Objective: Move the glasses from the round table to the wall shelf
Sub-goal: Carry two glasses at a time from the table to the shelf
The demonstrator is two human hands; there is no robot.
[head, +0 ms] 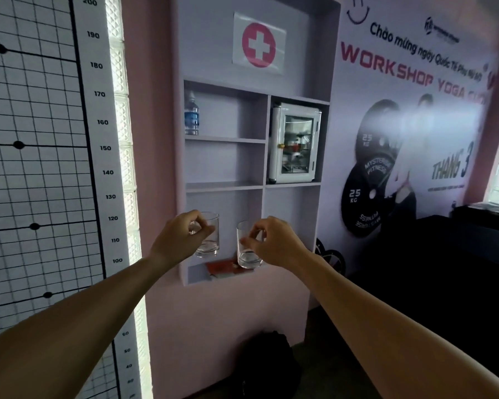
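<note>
Glasses: left hand [182, 234] grips 1 [209, 240], right hand [271, 240] seemingly pinches another [247, 251].

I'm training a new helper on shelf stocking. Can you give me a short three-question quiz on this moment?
1. True or false: each hand holds a clear glass.
2. Which compartment of the wall shelf are the glasses in front of? A) top left B) bottom left C) top right
3. Fill in: the top left compartment holds a water ____.

Key
1. True: the left hand grips the left glass and the right hand grips the right glass, fingers pinching near the rims.
2. B, above a red packet.
3. bottle: the water bottle stands at its left wall.
</note>
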